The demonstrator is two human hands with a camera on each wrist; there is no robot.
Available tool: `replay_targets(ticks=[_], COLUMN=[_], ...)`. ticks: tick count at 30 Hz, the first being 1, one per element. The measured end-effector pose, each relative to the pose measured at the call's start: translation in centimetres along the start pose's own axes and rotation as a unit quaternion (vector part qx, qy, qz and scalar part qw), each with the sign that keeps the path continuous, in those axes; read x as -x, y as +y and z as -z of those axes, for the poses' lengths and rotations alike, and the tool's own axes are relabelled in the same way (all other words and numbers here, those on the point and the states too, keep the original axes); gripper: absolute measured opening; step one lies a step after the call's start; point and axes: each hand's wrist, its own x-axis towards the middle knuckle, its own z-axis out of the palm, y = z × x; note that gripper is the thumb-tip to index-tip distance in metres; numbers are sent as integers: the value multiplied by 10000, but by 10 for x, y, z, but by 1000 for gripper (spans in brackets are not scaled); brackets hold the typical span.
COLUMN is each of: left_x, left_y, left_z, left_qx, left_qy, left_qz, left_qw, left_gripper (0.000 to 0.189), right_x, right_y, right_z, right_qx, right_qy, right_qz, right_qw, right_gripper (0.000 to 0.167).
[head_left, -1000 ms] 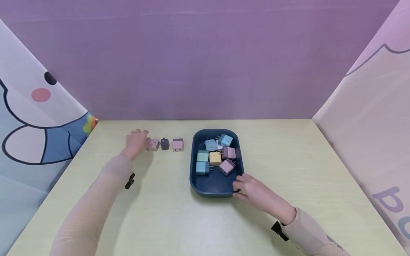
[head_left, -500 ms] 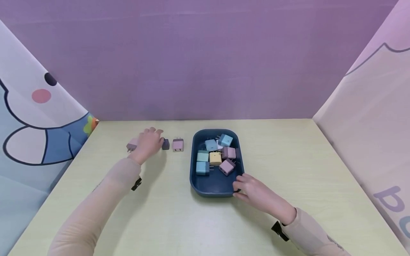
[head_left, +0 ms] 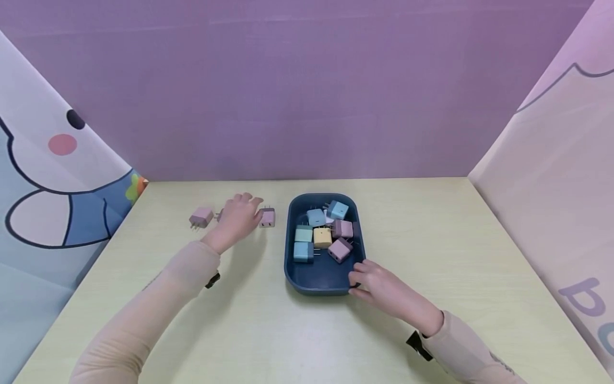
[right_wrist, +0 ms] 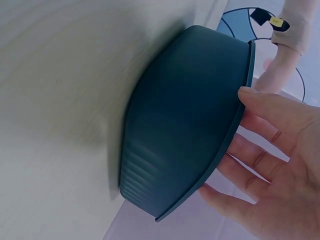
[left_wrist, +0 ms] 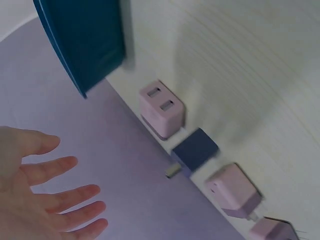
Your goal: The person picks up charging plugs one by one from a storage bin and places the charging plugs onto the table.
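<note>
My left hand (head_left: pixel 237 217) hovers over a row of plug-in chargers with its fingers spread and nothing in them. In the left wrist view, a pink two-port charger (left_wrist: pixel 162 112), a dark blue one (left_wrist: pixel 195 152), a pink one (left_wrist: pixel 232 187) and another pink-and-purple one (left_wrist: pixel 275 230) lie in line. From the head view the hand covers the dark one and most of its pink neighbour. My right hand (head_left: pixel 381 288) pinches the near right rim of a dark blue bin (head_left: pixel 314 280), thumb (right_wrist: pixel 260 97) outside and fingers inside.
Several chargers lie in the bin: blue ones (head_left: pixel 303 252), a green one (head_left: pixel 303 233), a yellow one (head_left: pixel 322 238) and pink-purple ones (head_left: pixel 339 250). A purple backdrop (head_left: pixel 307 106) rises at the far edge of the pale wooden table (head_left: pixel 455 256).
My left hand has moved right along the row, uncovering the leftmost pink charger and passing over the dark one to the rightmost. The right hand and bin have stayed still.
</note>
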Motion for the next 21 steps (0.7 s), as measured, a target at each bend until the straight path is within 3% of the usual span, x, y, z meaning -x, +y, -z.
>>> replay_targets(ticks=[8,15,21], left_x=[2,4,5], left_y=[20,35,45], left_z=[2,0,-2], left_qx=[69,-183,-290], left_qy=[-139,274,435], left_qz=[-248,-802,-1121], left_qw=[9996,9962,9923], left_gripper=[34,32,29], right_x=[0,0,0], right_y=[0,0,0], right_z=[-1,-1,0], right_qx=[10,34,44], right_qy=[14,-13,-36], right_qz=[5,5,-43], right_qw=[10000,10000,10000], right_gripper=[11,11,9])
